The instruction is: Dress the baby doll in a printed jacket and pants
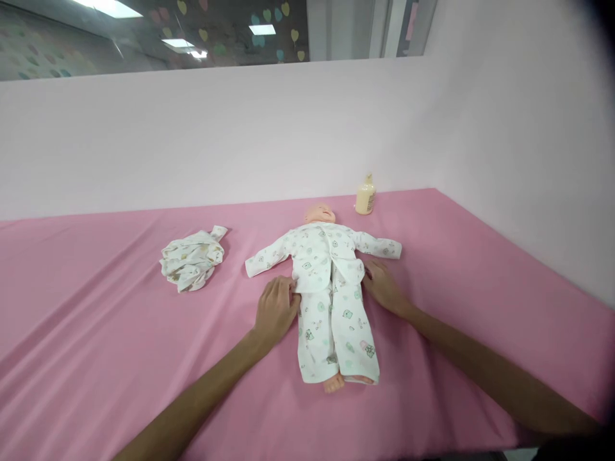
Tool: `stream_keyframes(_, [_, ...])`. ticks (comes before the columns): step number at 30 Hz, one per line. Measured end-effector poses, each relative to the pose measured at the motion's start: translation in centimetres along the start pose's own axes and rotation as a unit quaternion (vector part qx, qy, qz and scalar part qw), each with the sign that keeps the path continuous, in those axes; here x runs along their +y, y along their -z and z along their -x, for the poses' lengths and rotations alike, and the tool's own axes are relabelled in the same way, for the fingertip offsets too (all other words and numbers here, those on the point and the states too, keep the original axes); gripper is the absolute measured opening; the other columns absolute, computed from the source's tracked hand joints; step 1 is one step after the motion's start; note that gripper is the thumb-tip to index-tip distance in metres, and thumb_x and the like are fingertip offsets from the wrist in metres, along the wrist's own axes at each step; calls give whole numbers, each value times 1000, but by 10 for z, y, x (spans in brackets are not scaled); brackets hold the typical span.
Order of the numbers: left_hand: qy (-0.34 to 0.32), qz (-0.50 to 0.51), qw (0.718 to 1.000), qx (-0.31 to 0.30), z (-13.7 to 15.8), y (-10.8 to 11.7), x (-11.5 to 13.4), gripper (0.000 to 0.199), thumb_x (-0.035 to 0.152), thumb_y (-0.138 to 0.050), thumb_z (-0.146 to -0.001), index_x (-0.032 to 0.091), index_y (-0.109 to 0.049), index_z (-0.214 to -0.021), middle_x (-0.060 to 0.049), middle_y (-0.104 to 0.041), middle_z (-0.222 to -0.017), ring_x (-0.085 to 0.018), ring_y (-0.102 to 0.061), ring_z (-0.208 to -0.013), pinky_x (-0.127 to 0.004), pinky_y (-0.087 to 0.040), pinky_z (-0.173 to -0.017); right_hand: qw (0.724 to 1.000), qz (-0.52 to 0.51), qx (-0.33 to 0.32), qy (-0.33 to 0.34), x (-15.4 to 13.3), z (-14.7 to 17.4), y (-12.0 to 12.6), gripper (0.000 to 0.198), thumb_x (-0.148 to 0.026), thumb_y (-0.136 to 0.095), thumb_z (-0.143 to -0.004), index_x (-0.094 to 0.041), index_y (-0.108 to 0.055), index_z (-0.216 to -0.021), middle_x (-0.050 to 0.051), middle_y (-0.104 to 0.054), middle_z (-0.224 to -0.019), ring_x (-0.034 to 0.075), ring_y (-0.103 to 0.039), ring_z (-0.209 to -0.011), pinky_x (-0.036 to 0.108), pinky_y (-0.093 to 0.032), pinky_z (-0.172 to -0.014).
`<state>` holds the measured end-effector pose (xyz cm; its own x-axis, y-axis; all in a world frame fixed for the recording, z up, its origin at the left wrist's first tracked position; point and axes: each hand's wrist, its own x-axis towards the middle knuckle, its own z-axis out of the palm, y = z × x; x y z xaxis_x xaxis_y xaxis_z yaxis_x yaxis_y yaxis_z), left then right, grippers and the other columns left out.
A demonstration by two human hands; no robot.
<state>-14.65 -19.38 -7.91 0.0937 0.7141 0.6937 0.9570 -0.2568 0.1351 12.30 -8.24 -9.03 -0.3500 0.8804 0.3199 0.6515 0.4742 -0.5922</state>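
Observation:
A baby doll (320, 213) lies on its back, head toward the wall and arms spread. It wears a white printed baby shirt (312, 253) and matching baby pants (314, 326). One bare foot (334, 383) sticks out of a pant leg. My left hand (276, 310) is closed at the shirt's lower left corner, thumb and fingers pinching by the hem. On the other side, my right hand (383, 286) has its fingers curled at the shirt's lower right edge, fingertips partly hidden. The shirt's front flaps part below the chest, showing the pants' waist.
A crumpled white printed cloth (193, 259) lies to the left of the doll. Beyond its head, a pale yellow pump bottle (365, 196) stands near the white wall (216, 141). Pink fabric (120, 352) covers the table, with folds on the left.

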Motion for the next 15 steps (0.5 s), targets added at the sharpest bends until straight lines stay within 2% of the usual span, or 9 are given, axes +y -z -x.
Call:
stream_keyframes(3, [-102,-35,992,61,4,-1,-3,21,3,-51,-83,20,-44,-93,-4,-55,-79,-19,-52,-72,-30,-44,-64,999,-26,-3,28,-3,0,-1,20,-26,-39,-95,-23,-50,-79,6,-62,-89,24,-56,-90,40,-47,-83])
stream_keyframes(5, [-158,-53,983,76,8,-2,-5,23,1,-50,-83,20,-45,-96,-3,-54,-76,-19,-49,-70,-31,-43,-65,999,-29,-14,40,-5,4,0,18,-23,-39,-94,-23,-49,-79,6,-63,-90,24,-56,-91,40,-47,-83])
stream_keyframes(7, [-152,-43,986,59,11,-2,-6,22,3,-49,-85,20,-46,-98,-2,-54,-75,-19,-50,-70,-32,-44,-65,999,-6,-25,46,-5,9,0,15,-20,-41,-92,-23,-48,-79,6,-62,-91,25,-56,-92,41,-46,-85])
stream_keyframes(8, [-111,-25,993,38,12,-2,-6,18,6,-49,-87,20,-46,-98,-3,-55,-77,-19,-51,-71,-31,-44,-65,998,10,-27,51,-5,11,1,14,-19,-41,-91,-23,-48,-79,7,-62,-91,25,-55,-92,41,-46,-87])
stream_keyframes(10, [28,26,999,-23,11,-1,-5,12,17,-52,-89,21,-46,-99,-4,-57,-85,-19,-55,-75,-31,-46,-64,997,40,-28,63,-4,14,0,14,-17,-41,-90,-22,-49,-80,8,-61,-93,25,-54,-93,42,-44,-90])
stream_keyframes(12, [173,80,978,-91,7,-2,-3,18,30,-56,-89,21,-47,-101,-6,-59,-97,-20,-57,-82,-32,-48,-65,995,68,-26,68,-3,14,-2,12,-16,-42,-89,-22,-49,-80,9,-61,-95,25,-53,-95,42,-43,-93])
stream_keyframes(13, [221,102,963,-119,4,-3,-3,23,35,-57,-89,21,-47,-103,-7,-59,-103,-21,-58,-87,-33,-49,-68,994,82,-24,63,-2,13,-3,11,-16,-43,-87,-22,-48,-80,9,-60,-95,26,-53,-95,42,-43,-93])
stream_keyframes(15, [266,130,943,-152,-2,-6,-4,29,38,-56,-88,20,-48,-110,-9,-59,-112,-23,-58,-97,-36,-50,-76,993,113,-17,42,0,10,-7,9,-15,-46,-84,-22,-46,-77,10,-59,-94,26,-52,-93,43,-43,-91])
